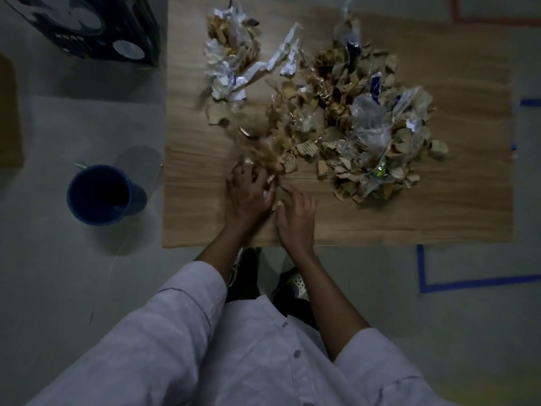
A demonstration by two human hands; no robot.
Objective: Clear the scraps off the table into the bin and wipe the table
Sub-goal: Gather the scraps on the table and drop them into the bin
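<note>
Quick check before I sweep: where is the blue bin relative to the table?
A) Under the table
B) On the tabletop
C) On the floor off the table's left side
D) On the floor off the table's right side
C: the blue bin stands on the grey floor just off the left edge of the table, open top facing up.

Single head view, steeply downward, close over table (pixel 439 218)
</note>
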